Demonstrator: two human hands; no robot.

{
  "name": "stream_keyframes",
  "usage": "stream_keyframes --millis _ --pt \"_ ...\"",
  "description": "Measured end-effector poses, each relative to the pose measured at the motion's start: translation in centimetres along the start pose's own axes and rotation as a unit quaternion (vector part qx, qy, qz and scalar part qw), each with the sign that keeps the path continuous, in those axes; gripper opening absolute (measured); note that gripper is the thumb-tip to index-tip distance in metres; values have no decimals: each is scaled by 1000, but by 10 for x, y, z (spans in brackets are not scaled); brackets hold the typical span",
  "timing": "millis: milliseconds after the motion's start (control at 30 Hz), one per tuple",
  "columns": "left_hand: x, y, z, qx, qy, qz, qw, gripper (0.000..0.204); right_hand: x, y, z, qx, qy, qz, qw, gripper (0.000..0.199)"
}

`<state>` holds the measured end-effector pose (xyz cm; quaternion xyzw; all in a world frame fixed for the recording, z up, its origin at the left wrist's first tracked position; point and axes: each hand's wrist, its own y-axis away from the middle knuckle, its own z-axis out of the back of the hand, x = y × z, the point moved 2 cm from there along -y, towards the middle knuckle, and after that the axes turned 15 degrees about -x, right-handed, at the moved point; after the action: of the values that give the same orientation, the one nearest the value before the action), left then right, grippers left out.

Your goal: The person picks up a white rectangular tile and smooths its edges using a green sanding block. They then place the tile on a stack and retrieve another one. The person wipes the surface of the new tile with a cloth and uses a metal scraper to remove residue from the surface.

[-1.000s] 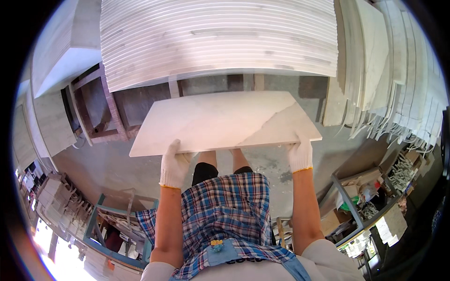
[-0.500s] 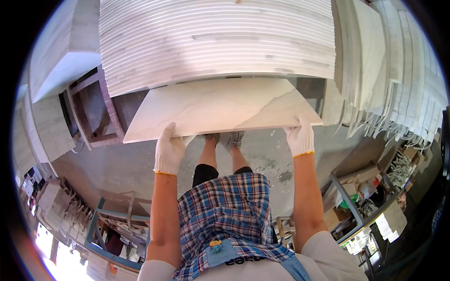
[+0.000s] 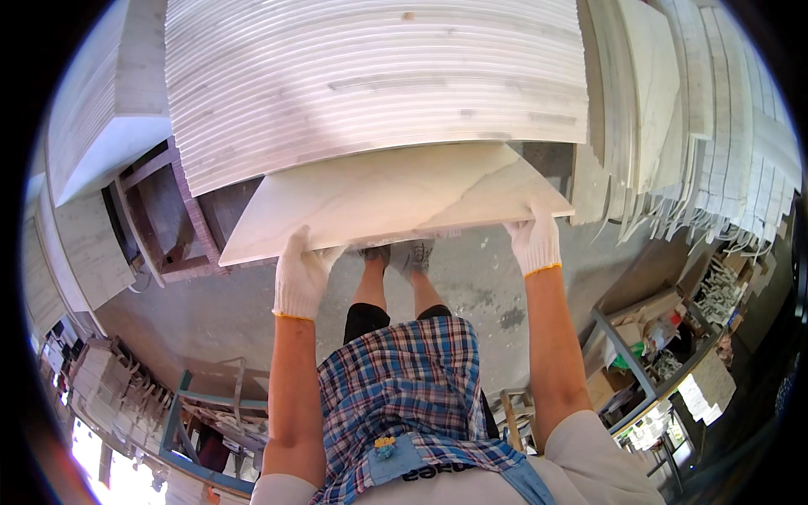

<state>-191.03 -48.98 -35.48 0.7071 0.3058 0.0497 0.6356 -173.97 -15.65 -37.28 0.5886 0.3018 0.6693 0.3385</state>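
Slab, pale veined marble, gripped by both gloved hands.

Smooth veined marble slab (matt); knit cloth gloves.

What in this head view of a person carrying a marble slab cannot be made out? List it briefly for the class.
- Fingertips of the left hand and right hand: under the slab.
- Slab's far edge: behind the stacked slabs.
- Shoes: partly covered by the slab.
- Items on the workbench: too small.

Bright daylight, sharp, fisheye-bent edges
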Motion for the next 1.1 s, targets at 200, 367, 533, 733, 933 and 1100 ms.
stream_keyframes --millis 200,367,533,733,933,1100 --pt "-1 -7 2 -1 11 16 1000 48 6 0 -5 -18 10 -19 1000 51" --pt "1 -6 0 6 6 16 1000 46 3 -1 -8 -24 23 -1 999 46" --pt "-4 -8 2 6 4 22 1000 38 4 -12 -1 58 51 24 997 39" --pt "-11 -16 5 72 -306 -240 918 29 11 -19 -8 36 55 20 998 53" --pt "-38 7 -15 54 -557 -425 711 48 12 -3 -26 20 70 47 996 73" --pt "-33 -10 -12 54 -244 -172 953 51 16 -10 -35 49 76 56 994 90"
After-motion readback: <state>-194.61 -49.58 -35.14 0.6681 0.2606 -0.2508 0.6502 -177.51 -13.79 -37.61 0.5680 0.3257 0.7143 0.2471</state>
